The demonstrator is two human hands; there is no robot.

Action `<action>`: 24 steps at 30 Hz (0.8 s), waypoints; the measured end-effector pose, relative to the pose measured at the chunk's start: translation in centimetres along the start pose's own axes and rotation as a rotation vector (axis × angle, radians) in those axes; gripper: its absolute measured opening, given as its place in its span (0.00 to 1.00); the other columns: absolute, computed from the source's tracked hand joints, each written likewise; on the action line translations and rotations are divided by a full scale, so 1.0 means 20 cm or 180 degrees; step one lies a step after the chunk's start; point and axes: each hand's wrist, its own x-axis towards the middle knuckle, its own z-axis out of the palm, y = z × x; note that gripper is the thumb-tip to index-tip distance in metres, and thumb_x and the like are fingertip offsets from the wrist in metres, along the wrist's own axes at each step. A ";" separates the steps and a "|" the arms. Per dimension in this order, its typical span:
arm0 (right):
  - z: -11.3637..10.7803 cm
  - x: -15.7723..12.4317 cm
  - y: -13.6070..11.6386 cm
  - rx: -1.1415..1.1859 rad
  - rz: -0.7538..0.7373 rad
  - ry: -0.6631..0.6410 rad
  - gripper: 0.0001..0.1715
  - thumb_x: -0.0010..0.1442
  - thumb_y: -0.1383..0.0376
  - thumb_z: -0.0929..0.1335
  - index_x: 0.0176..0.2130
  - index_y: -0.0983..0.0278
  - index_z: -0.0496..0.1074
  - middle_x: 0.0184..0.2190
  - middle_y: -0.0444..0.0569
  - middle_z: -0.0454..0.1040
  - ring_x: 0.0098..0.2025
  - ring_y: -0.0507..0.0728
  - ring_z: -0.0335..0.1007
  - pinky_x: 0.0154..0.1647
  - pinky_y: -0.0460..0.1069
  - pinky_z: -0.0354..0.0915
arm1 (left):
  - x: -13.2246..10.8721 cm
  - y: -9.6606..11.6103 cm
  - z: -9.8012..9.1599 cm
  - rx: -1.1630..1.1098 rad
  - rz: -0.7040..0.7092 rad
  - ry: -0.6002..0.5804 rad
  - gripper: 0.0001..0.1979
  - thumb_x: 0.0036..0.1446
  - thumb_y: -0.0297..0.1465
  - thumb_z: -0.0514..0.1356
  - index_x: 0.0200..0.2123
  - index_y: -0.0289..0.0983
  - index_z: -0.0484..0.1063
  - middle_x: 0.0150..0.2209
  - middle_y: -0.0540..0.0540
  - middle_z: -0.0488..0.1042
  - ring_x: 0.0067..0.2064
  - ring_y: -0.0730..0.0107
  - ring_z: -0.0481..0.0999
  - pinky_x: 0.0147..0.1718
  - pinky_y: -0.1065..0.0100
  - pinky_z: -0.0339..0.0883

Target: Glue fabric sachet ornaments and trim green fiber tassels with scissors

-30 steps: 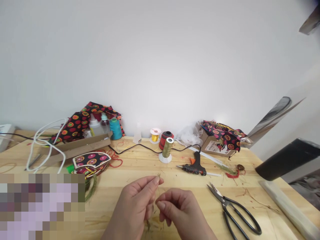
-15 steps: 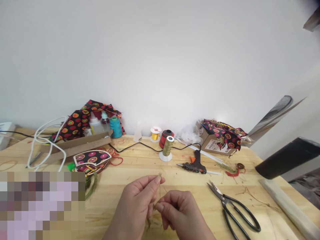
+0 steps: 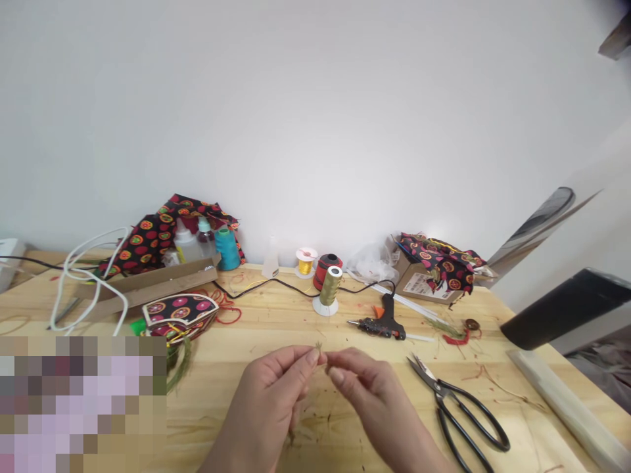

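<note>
Near the front middle of the table, my left hand (image 3: 279, 384) is closed in a pinch around a small bundle of olive-green thread. A short frayed tuft of the thread (image 3: 318, 345) sticks up above its thumb, and a loose end hangs below the palm. Right beside that tuft, my right hand (image 3: 367, 384) is closed, thumb against forefinger, on a fine strand of thread that is hard to see. The fingertips of both hands nearly touch. Most of the bundle is hidden inside the left hand.
Black-handled scissors (image 3: 458, 407) lie open at the right. Behind them are a hot glue gun (image 3: 387, 322), an olive thread spool (image 3: 329, 289) and a red spool (image 3: 323, 266). Patterned fabric pieces (image 3: 182, 312) and a white cable (image 3: 93, 282) are at left; a black cylinder (image 3: 562, 309) stands right.
My right hand has moved up, from below the left fingers to beside the tuft. The left hand keeps its pinch almost in place. The view has shifted slightly.
</note>
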 end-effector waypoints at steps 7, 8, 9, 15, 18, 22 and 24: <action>-0.06 0.04 -0.05 0.1182 0.0334 -0.0129 0.17 0.39 0.55 0.78 0.31 0.59 0.81 0.30 0.47 0.76 0.36 0.56 0.67 0.43 0.51 0.62 | -0.04 0.03 0.03 0.0598 0.0118 -0.0002 0.14 0.49 0.41 0.62 0.21 0.36 0.75 0.15 0.58 0.53 0.19 0.77 0.48 0.17 0.73 0.43; -0.07 0.04 -0.04 0.1094 0.0270 -0.0086 0.15 0.40 0.55 0.77 0.30 0.59 0.81 0.31 0.47 0.75 0.36 0.56 0.66 0.42 0.51 0.61 | -0.04 0.03 0.03 0.0649 0.0096 -0.0021 0.14 0.49 0.41 0.62 0.22 0.36 0.75 0.15 0.58 0.53 0.19 0.77 0.48 0.17 0.73 0.43; -0.08 0.04 -0.04 0.0908 0.0173 -0.0009 0.13 0.42 0.55 0.76 0.28 0.60 0.81 0.32 0.48 0.74 0.37 0.56 0.66 0.42 0.51 0.61 | -0.04 0.03 0.02 0.0682 0.0059 -0.0050 0.14 0.49 0.41 0.62 0.22 0.37 0.76 0.14 0.58 0.53 0.19 0.76 0.49 0.17 0.73 0.43; -0.16 0.03 -0.06 -0.0644 -0.0497 0.0962 0.05 0.47 0.61 0.73 0.27 0.59 0.80 0.37 0.50 0.69 0.42 0.60 0.62 0.45 0.54 0.57 | -0.04 0.03 0.00 0.0728 0.0078 -0.0117 0.12 0.53 0.39 0.61 0.26 0.37 0.77 0.15 0.59 0.53 0.19 0.77 0.47 0.17 0.73 0.42; -0.14 0.02 -0.06 0.0015 -0.0168 0.0315 0.10 0.47 0.59 0.74 0.32 0.58 0.81 0.34 0.48 0.71 0.37 0.57 0.64 0.39 0.52 0.59 | -0.04 0.03 0.01 0.0782 0.0094 -0.0224 0.13 0.54 0.39 0.60 0.24 0.37 0.76 0.15 0.58 0.54 0.19 0.77 0.49 0.17 0.74 0.44; -0.09 0.02 -0.05 0.0995 0.0155 -0.0383 0.15 0.41 0.58 0.77 0.32 0.59 0.81 0.29 0.44 0.69 0.32 0.52 0.64 0.37 0.49 0.59 | -0.04 0.02 0.02 0.0898 0.0136 -0.0337 0.14 0.54 0.38 0.60 0.22 0.37 0.76 0.15 0.57 0.53 0.19 0.76 0.49 0.17 0.73 0.45; -0.08 0.02 -0.04 0.1198 0.0171 -0.0461 0.14 0.41 0.60 0.78 0.32 0.60 0.82 0.27 0.43 0.69 0.32 0.52 0.64 0.38 0.48 0.60 | -0.05 0.02 0.02 0.0955 0.0123 -0.0402 0.13 0.54 0.39 0.60 0.24 0.37 0.78 0.15 0.57 0.54 0.19 0.76 0.50 0.16 0.73 0.45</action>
